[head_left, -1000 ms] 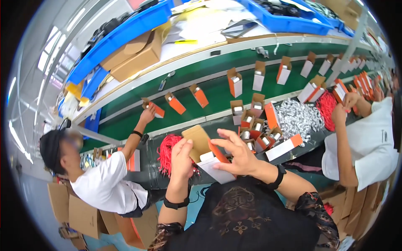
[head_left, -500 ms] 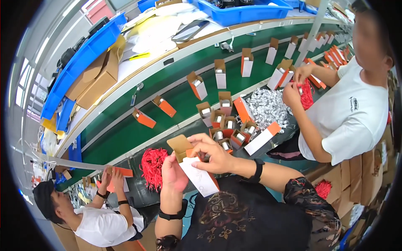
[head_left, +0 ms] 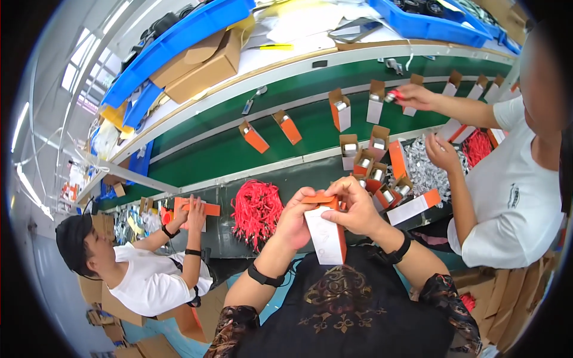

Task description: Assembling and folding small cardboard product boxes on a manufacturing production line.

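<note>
A white and orange carton (head_left: 324, 234) is upright in front of my chest, gripped by both hands. My left hand (head_left: 292, 218) holds its left side, with the fingertips up at the orange top flap (head_left: 320, 199). The fingers of my right hand (head_left: 357, 207) close round the top right edge and press on that flap. The flap lies folded over the box mouth, so the contents are hidden. Just left of my hands, a heap of red corded pieces (head_left: 256, 209) rests on the dark bench (head_left: 230, 238). Several open cartons (head_left: 377, 174) with silvery items inside stand to the right.
A green conveyor (head_left: 209, 158) crosses behind the bench, carrying more open cartons (head_left: 287, 127). At right lies a pile of silvery packets (head_left: 427, 164). One co-worker (head_left: 507, 197) reaches over the conveyor on the right. Another co-worker (head_left: 149, 274) handles an orange carton (head_left: 203, 209) at left.
The carton's flap has gone from standing open to folded down over the top. The box is more upright. My view has shifted left, and the right co-worker's hand now reaches over the conveyor.
</note>
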Available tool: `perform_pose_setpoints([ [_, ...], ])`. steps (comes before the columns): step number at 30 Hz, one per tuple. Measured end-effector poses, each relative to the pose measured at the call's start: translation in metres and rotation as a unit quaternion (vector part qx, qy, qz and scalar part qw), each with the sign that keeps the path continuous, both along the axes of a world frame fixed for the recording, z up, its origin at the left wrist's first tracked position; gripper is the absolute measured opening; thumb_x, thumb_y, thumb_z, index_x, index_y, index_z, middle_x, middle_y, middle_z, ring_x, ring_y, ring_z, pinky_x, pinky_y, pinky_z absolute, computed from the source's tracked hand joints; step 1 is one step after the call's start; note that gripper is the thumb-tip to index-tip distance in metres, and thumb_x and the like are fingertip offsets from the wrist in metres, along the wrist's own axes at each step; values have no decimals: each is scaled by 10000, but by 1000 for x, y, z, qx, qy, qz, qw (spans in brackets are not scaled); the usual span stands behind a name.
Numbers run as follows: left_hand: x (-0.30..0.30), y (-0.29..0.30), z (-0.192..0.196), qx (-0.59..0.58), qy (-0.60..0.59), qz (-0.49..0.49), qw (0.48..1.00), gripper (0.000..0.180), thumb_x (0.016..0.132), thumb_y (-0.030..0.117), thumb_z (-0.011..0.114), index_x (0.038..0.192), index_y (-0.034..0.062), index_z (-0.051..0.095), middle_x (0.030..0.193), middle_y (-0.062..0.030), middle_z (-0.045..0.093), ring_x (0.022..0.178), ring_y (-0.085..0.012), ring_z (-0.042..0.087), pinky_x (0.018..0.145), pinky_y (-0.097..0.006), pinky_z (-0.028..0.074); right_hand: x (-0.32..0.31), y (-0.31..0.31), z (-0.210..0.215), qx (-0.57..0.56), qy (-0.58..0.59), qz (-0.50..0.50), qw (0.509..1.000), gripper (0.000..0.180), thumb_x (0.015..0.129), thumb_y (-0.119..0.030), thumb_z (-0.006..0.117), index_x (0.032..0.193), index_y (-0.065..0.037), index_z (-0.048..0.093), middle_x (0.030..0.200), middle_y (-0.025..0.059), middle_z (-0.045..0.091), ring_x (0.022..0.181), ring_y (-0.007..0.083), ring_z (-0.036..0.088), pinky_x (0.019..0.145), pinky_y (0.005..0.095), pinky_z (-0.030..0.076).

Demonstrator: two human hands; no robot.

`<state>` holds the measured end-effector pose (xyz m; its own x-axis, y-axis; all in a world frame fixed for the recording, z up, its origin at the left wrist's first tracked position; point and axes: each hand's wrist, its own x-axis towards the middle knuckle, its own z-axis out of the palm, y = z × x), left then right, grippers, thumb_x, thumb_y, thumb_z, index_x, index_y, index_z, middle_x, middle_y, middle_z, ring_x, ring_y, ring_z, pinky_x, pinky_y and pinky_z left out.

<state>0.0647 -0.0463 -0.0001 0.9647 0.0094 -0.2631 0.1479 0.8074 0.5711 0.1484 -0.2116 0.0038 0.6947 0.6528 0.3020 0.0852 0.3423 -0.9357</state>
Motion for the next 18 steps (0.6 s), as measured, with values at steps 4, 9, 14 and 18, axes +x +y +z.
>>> perform_pose_setpoints([
  [4,-12,-6,-3,-16,-127,-25,991,422,876,207,664,1262,128,513,1286,-136,551,1223,-295,550,1024,-443,470,20,-8,14,-115,-80,32,990,274,810,-154,784,1028,-33,671,1071,70,601,986,139,581,817,285,503],
  [9,-16,-20,3,117,-80,10,990,474,943,223,647,1352,73,460,1302,-96,545,1213,-228,547,1028,-385,462,27,-10,48,-175,-59,63,981,320,820,-181,760,1095,-24,711,1018,81,694,809,120,650,756,282,531],
  [14,-17,-35,13,195,-82,89,973,621,955,68,603,1507,56,318,1364,-108,507,1229,-184,526,1050,-338,431,21,-9,74,-242,-248,37,937,279,832,-58,677,1103,-11,724,1090,199,716,981,270,719,840,314,557],
  [18,-16,-35,11,293,-115,92,945,698,931,51,640,1523,32,271,1367,-126,499,1230,-181,517,1064,-329,408,30,-10,72,-243,-208,51,946,278,856,-39,660,1127,-11,717,1101,195,715,995,263,713,852,324,548],
])
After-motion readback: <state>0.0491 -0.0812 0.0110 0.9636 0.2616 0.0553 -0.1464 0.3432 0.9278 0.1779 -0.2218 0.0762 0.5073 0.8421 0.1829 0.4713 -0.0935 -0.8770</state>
